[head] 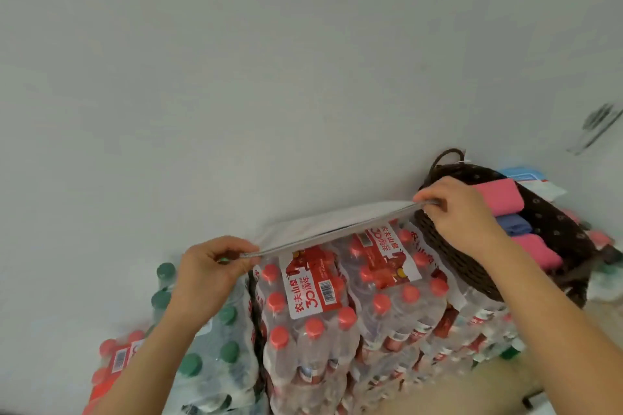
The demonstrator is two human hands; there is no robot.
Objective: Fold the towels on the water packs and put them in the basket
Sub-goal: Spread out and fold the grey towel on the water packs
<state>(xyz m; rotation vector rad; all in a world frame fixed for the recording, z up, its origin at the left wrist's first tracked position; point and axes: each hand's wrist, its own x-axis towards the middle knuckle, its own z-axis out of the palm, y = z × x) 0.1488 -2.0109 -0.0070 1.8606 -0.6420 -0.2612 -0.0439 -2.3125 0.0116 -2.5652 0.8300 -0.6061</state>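
Apparently whitish, the towel (320, 222) stretches taut over water packs (397, 310).

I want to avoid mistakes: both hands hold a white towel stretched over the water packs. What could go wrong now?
1. The towel is only pinched at one edge by the left hand and right hand; its far part, near the wall, might slide behind the water packs.
2. The basket already holds pink towels and a blue towel, so room may be tight.
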